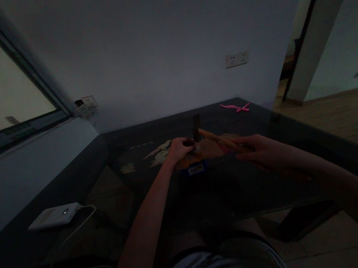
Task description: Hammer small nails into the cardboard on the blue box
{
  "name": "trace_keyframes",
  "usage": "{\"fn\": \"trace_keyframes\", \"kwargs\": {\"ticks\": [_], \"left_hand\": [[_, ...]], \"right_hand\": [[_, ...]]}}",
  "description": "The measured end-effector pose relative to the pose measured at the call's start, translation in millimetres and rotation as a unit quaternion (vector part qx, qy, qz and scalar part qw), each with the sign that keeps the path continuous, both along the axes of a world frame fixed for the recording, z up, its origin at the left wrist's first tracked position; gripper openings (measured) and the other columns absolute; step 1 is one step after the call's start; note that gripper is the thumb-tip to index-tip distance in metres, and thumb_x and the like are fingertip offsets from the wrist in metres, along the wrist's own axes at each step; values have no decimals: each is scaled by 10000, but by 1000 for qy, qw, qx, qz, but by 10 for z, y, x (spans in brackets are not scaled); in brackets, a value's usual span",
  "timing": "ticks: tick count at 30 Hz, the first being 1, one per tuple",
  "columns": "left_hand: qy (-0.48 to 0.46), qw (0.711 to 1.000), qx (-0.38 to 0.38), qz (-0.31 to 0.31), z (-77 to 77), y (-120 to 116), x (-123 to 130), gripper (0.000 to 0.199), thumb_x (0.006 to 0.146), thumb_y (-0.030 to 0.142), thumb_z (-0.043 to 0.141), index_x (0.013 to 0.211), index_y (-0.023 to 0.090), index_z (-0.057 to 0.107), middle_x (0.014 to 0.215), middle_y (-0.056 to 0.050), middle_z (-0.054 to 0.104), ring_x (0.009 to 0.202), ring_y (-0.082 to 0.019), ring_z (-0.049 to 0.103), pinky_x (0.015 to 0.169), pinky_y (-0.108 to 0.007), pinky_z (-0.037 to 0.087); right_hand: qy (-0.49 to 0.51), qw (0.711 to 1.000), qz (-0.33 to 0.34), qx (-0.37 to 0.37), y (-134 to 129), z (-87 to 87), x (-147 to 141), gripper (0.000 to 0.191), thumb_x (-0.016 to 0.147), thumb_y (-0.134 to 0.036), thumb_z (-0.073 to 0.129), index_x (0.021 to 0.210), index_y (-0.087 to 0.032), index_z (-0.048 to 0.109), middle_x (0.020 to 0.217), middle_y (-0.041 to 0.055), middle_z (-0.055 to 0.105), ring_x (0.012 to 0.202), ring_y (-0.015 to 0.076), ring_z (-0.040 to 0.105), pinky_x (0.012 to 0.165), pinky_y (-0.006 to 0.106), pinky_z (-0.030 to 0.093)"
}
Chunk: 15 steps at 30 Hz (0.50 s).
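Observation:
My right hand (258, 151) grips the wooden handle of a hammer (219, 138). Its dark head stands upright just beyond the fingertips of my left hand (180, 148). The fingers of my left hand are drawn together low over the work; what they pinch, if anything, is too dark and small to tell. Beneath both hands lies a tan dotted piece (211, 148) with an orange-brown part at its left. These rest over a blue box (195, 168) with a pale label. Some pale, flat irregular scraps (161, 153) lie left of my left hand.
The dark table (137, 213) meets the wall at the back. A pink ribbon-like strip (238, 107) lies at the far right. At the left sits a white power bank (56, 216) whose white cable (78, 229) trails over the table's front edge.

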<state>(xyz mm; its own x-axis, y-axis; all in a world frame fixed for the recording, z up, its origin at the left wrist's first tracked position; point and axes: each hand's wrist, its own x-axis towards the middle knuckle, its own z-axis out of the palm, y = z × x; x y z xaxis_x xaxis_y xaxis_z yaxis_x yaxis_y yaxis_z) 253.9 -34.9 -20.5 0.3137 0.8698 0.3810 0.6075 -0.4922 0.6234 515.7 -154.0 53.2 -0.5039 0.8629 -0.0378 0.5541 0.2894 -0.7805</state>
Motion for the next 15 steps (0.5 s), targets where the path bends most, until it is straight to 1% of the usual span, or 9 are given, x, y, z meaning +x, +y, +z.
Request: {"fn": "trace_keyframes", "kwargs": {"ticks": [4, 8, 11, 15], "left_hand": [[-1, 1000, 4, 7, -9, 12, -8, 220, 707, 300, 651, 830, 128, 709, 826, -55, 710, 732, -159, 632, 710, -263, 474], [-4, 1000, 1, 6, -16, 22, -9, 226, 701, 298, 657, 838, 128, 711, 827, -56, 711, 730, -160, 634, 707, -259, 474], [-1, 1000, -2, 5, -9, 16, -4, 221, 697, 282, 655, 844, 127, 713, 817, -51, 712, 742, -168, 639, 713, -263, 473], [-10, 1000, -12, 2, 20, -6, 5, 229, 702, 297, 652, 835, 119, 710, 827, -61, 712, 737, -166, 638, 698, -259, 473]], "right_hand": [[31, 999, -19, 13, -43, 65, 13, 497, 785, -306, 548, 1266, -186, 518, 614, -33, 552, 391, 69, 442, 343, 172, 368], [30, 999, -17, 10, -33, 20, 5, 530, 774, -298, 560, 1289, -192, 492, 557, -55, 513, 372, 74, 440, 337, 175, 369], [12, 1000, -14, -2, -26, -11, -9, 522, 777, -284, 555, 1280, -158, 493, 534, -65, 463, 363, 71, 423, 323, 173, 354], [24, 999, -24, 12, -78, 56, -12, 500, 785, -292, 548, 1265, -156, 508, 619, -34, 530, 399, 61, 422, 334, 163, 337]]}}
